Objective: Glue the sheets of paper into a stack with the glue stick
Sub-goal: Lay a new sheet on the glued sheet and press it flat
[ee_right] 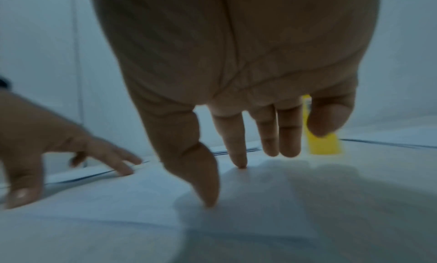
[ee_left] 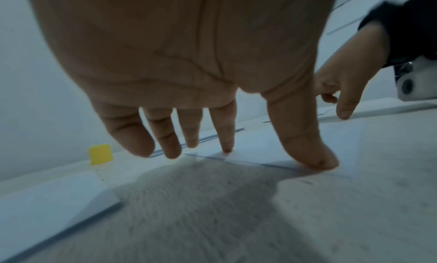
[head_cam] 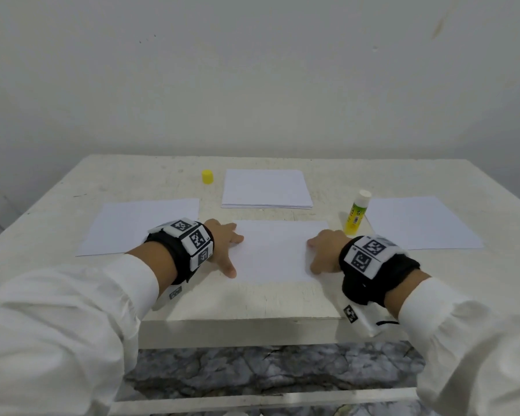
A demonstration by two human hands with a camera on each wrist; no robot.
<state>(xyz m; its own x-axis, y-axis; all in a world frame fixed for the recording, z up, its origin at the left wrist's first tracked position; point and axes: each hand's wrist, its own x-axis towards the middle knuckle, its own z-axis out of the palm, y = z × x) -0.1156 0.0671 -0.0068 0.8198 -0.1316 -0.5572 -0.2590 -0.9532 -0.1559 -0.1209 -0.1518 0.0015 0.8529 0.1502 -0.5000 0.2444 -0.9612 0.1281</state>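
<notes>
Left hand (head_cam: pixel 222 244) and right hand (head_cam: pixel 324 253), fingers spread, press the middle sheet's (head_cam: pixel 276 250) side edges.

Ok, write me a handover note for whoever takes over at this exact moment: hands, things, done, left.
Left hand: open, fingertips pressing the left edge of the middle sheet.
Right hand: open, fingertips on that sheet's right edge.
Glue stick: standing uncapped right of the middle sheet.
Yellow cap: at the back, left of the paper pile.
Single sheets lie at left and right.
Done: glue stick uncapped, middle sheet laid down; whether glued, cannot tell.
Left: glue on the remaining sheets, recap.
</notes>
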